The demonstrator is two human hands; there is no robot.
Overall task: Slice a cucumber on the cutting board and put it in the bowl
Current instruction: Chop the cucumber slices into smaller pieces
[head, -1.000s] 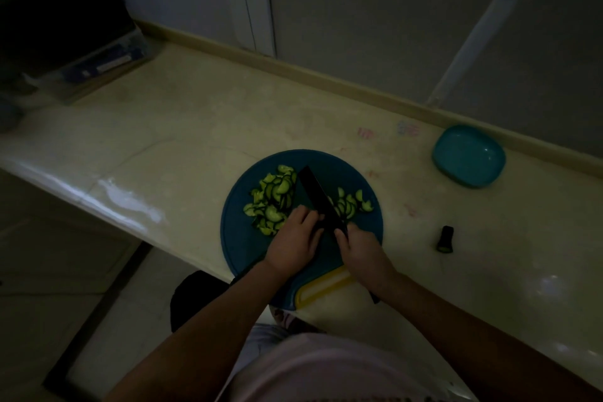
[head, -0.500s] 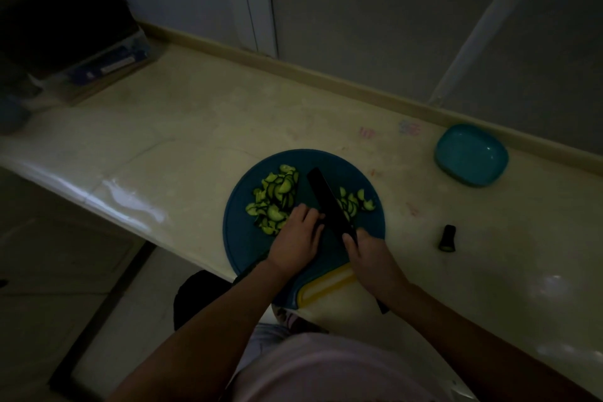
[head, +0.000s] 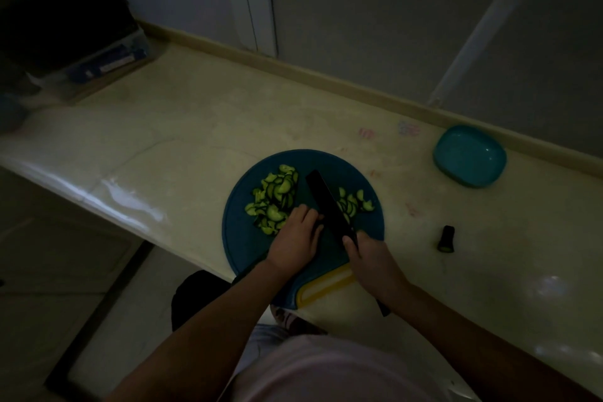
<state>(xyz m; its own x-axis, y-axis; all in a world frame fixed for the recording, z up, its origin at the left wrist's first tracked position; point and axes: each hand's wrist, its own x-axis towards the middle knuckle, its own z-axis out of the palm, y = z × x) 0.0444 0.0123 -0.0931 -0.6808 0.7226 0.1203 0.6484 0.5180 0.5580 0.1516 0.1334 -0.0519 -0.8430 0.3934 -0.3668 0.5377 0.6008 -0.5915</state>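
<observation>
Pale-green, dark-rimmed cucumber slices (head: pixel 274 202) lie in two heaps on the round blue cutting board (head: pixel 241 238), with a dark knife (head: pixel 328 204) between them. The right hand (head: pixel 372 261) grips its handle. The left hand (head: pixel 293 245) curls its fingers beside the blade, perhaps over a hidden piece. A teal bowl (head: pixel 470 157) and a cucumber stub (head: pixel 446 238) sit apart on the glossy cream counter (head: pixel 195 127), below dim grey walls.

Pale green cucumber slices (head: pixel 274 199) lie in two heaps on the round blue cutting board (head: pixel 241 238) at centre frame; the teal bowl (head: pixel 470 155) sits upright at upper right.
</observation>
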